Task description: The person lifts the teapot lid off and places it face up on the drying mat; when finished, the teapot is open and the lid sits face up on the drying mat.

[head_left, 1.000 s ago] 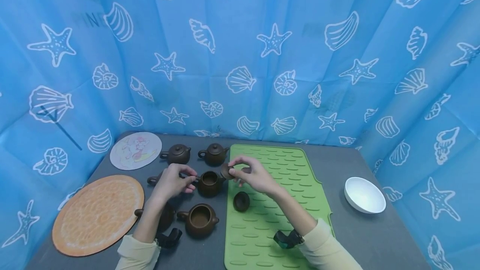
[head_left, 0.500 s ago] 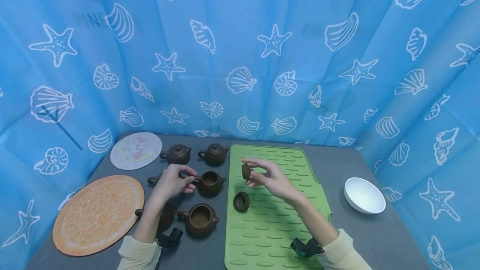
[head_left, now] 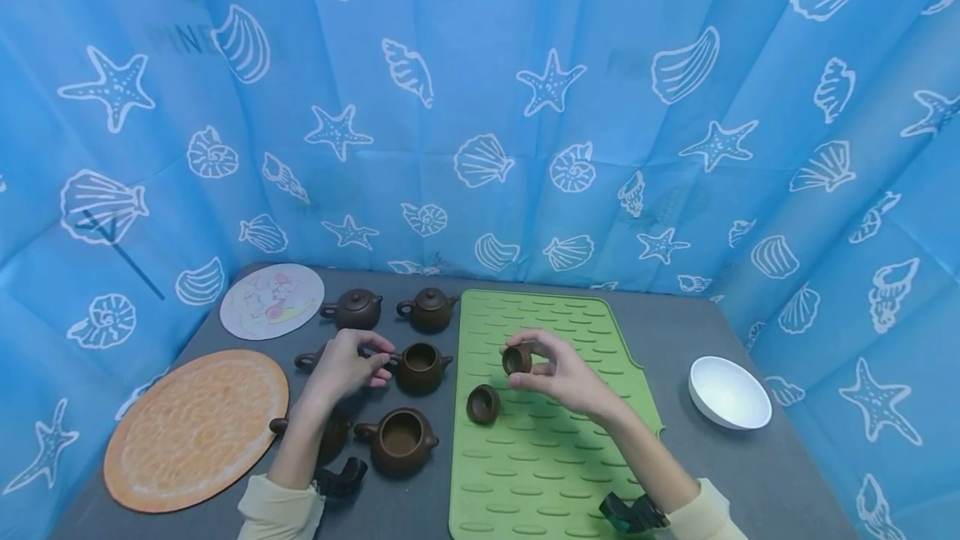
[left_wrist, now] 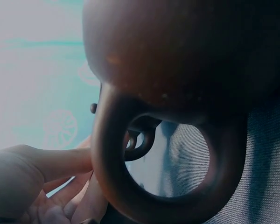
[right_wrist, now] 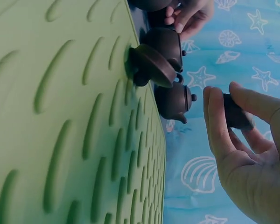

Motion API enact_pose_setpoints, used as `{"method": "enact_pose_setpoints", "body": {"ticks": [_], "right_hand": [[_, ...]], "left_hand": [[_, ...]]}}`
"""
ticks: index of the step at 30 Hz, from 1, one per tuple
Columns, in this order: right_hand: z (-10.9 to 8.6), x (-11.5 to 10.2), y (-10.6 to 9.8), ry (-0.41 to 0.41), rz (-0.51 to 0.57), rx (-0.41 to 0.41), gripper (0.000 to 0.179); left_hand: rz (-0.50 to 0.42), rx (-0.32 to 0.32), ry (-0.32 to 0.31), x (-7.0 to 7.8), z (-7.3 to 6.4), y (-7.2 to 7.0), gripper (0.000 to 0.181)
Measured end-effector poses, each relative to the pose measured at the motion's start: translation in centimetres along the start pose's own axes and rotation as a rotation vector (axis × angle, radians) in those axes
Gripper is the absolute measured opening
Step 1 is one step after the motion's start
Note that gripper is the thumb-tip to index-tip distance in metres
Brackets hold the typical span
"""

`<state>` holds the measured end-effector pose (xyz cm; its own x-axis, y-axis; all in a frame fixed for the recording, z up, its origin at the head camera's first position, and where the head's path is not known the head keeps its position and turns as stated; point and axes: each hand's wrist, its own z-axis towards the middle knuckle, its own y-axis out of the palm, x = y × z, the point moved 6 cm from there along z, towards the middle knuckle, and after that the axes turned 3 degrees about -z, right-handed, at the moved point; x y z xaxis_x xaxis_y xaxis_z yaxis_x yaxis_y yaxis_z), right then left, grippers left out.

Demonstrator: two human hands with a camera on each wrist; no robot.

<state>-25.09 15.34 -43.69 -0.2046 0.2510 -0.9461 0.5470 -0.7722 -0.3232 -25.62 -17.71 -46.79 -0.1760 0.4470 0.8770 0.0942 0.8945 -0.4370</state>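
Note:
My left hand (head_left: 348, 365) pinches the handle of an open brown teapot (head_left: 420, 368) standing on the grey table. Over the green mat, my right hand (head_left: 558, 369) holds a small brown teapot lid (head_left: 517, 359) between thumb and fingers, its hollow underside facing the head camera. Another lid (head_left: 483, 404) lies hollow side up on the mat's left part. A second open teapot (head_left: 401, 440) stands nearer the front. The left wrist view is filled by a nearby teapot's ring handle (left_wrist: 175, 205), with my left thumb (left_wrist: 65, 163) beyond it.
Two lidded teapots, one left (head_left: 357, 308) and one right (head_left: 430, 309), stand at the back. My left arm partly hides more teapots. A pizza-patterned round mat (head_left: 197, 432) and a pale round mat (head_left: 272, 302) lie left. A white bowl (head_left: 729, 392) sits right of the green mat (head_left: 555, 482).
My right hand has carried the lid away from the open teapot, rightward over the green mat, and turned its hollow side toward the head camera. The left hand has stayed at the teapot's handle.

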Motion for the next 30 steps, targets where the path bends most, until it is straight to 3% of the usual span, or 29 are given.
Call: {"method": "enact_pose_setpoints", "body": {"ticks": [8, 16, 24, 30], "right_hand": [[-1.4, 1.4, -0.2, 0.08, -0.031, -0.037, 0.058], [-2.2, 3.0, 0.3, 0.101, -0.037, -0.082, 0.06], [-2.6, 4.1, 0.9, 0.147, -0.13, -0.113, 0.053], [-2.6, 4.4, 1.1, 0.138, -0.159, -0.118, 0.052]], "left_hand": [[0.003, -0.001, -0.005, 0.0, -0.1, 0.0, 0.022], [0.004, 0.003, 0.009, 0.0, 0.0, 0.0, 0.021], [0.005, 0.009, 0.015, 0.0, -0.1, 0.0, 0.02], [0.007, 0.012, 0.011, 0.1, -0.1, 0.0, 0.02]]}}
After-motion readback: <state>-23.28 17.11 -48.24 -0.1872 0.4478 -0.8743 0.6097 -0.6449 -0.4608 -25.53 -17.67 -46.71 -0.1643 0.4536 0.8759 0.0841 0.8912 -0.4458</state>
